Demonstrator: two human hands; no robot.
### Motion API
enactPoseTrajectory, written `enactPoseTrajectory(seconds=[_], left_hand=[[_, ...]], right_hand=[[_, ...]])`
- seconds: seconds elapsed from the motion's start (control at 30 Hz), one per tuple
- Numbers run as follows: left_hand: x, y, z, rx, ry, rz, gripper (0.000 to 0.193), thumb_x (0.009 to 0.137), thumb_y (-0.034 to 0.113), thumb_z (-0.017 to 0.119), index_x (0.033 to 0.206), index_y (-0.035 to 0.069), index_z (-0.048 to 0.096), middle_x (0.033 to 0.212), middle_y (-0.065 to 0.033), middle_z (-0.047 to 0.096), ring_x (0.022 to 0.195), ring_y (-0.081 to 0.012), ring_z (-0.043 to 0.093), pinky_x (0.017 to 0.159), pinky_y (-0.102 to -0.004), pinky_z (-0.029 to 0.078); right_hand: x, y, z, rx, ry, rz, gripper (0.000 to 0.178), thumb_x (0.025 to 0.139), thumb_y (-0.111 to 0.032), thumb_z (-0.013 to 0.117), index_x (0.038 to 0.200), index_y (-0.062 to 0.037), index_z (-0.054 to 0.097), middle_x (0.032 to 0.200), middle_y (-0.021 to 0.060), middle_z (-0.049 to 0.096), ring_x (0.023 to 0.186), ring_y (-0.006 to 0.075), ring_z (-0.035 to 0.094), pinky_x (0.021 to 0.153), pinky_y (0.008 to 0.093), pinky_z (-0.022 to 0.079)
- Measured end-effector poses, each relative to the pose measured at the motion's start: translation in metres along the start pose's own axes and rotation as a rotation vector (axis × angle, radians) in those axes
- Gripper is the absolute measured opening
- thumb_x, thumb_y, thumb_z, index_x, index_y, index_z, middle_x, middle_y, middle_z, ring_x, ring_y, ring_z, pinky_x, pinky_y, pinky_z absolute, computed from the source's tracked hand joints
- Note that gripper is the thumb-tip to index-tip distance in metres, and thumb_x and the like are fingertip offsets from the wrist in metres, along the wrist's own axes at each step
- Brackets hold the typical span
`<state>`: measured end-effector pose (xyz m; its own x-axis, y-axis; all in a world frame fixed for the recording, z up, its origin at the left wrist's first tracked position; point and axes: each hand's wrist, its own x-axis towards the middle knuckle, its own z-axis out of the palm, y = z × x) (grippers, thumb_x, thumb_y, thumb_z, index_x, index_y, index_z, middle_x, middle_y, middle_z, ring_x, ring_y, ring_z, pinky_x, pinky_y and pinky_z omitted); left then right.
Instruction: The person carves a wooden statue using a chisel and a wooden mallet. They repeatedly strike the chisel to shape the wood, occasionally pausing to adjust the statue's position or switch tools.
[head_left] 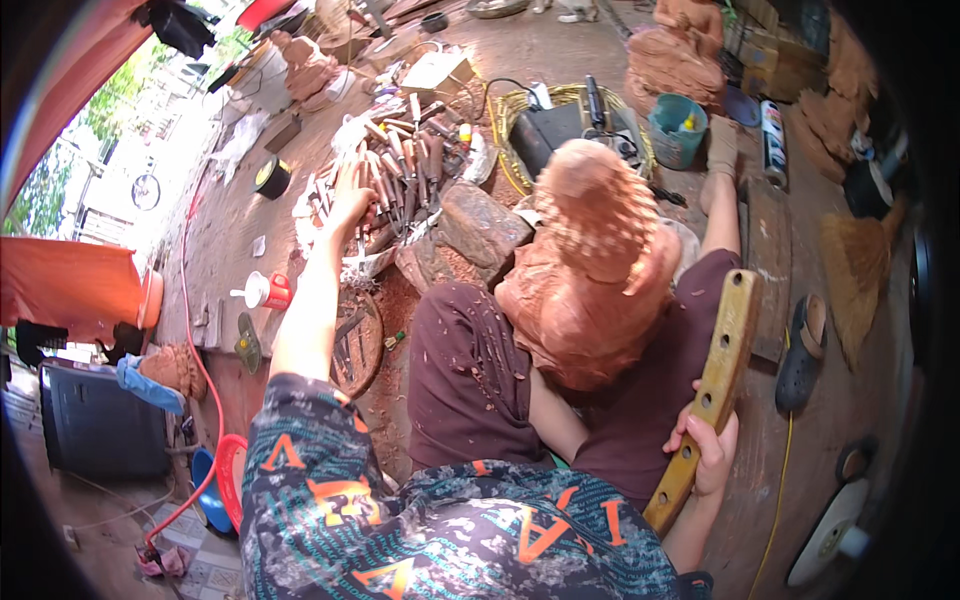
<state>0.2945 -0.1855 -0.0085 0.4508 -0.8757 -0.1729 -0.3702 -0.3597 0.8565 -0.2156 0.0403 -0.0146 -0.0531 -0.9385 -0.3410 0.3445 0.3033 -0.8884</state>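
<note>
On the floor, left hand: fingers spread, reaching among chisels, grasping none yet.
Right hand: clenched around mallet.
Tip: single out one handle, lift cleanly beside carving.

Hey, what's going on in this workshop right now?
A person sits on the floor with a reddish wooden carving resting between their legs. Their left hand reaches out into a pile of carving chisels spread on the ground, fingers down among the handles. Their right hand grips a long flat wooden mallet with holes in it, held off to the side, away from the carving. Wood chips lie around the chisels.
</note>
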Motion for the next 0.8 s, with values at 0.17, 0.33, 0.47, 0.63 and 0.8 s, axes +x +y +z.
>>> enactPoseTrajectory(seconds=[0.17, 0.33, 0.47, 0.63, 0.8], left_hand=[[0.062, -0.058, 0.015, 0.233, -0.055, -0.098, 0.059, 0.078, 0.0, 0.05, 0.135, 0.015, 0.053, 0.065, -0.007, 0.059, 0.048, -0.0136, 0.056, 0.045, -0.0275, 0.046], [0.093, -0.116, 0.012, 0.596, 0.163, 0.252, 0.052, 0.067, 0.007, 0.066, 0.118, 0.012, 0.065, 0.091, -0.0202, 0.064, 0.097, -0.0347, 0.061, 0.087, -0.0391, 0.049], [0.108, -0.127, 0.015, 0.595, 0.179, 0.308, 0.04, 0.067, 0.007, 0.069, 0.106, 0.012, 0.069, 0.102, -0.0205, 0.062, 0.107, -0.0364, 0.054, 0.094, -0.0396, 0.045], [0.098, -0.119, 0.011, 0.462, 0.217, 0.308, 0.038, 0.067, 0.009, 0.07, 0.105, 0.012, 0.07, 0.096, -0.0186, 0.065, 0.091, -0.0309, 0.063, 0.085, -0.0385, 0.05], [0.102, -0.14, -0.018, 0.349, 0.288, 0.233, 0.021, 0.073, 0.014, 0.064, 0.092, 0.011, 0.073, 0.084, -0.0109, 0.071, 0.08, -0.0254, 0.068, 0.076, -0.0339, 0.053]], right_hand=[[-0.001, -0.002, 0.003, -0.115, 0.083, -0.021, 0.05, 0.083, -0.009, 0.057, 0.126, 0.0087, 0.04, 0.073, 0.0097, 0.051, 0.054, 0.0153, 0.052, 0.051, 0.0291, 0.05], [-0.002, -0.006, 0.009, -0.152, 0.123, -0.025, 0.049, 0.083, -0.008, 0.056, 0.125, 0.0091, 0.039, 0.072, 0.0106, 0.05, 0.053, 0.016, 0.05, 0.049, 0.0293, 0.049], [-0.001, -0.009, 0.016, -0.181, 0.154, -0.022, 0.048, 0.082, -0.007, 0.055, 0.124, 0.0086, 0.039, 0.072, 0.0112, 0.05, 0.053, 0.0161, 0.05, 0.049, 0.0297, 0.049], [-0.001, -0.012, 0.02, -0.19, 0.164, -0.019, 0.048, 0.081, -0.008, 0.055, 0.124, 0.008, 0.039, 0.072, 0.0113, 0.05, 0.053, 0.0162, 0.05, 0.049, 0.0301, 0.049], [-0.001, -0.013, 0.022, -0.196, 0.204, 0.006, 0.05, 0.081, -0.008, 0.056, 0.126, 0.0074, 0.039, 0.073, 0.0114, 0.051, 0.053, 0.0162, 0.05, 0.05, 0.03, 0.049]])
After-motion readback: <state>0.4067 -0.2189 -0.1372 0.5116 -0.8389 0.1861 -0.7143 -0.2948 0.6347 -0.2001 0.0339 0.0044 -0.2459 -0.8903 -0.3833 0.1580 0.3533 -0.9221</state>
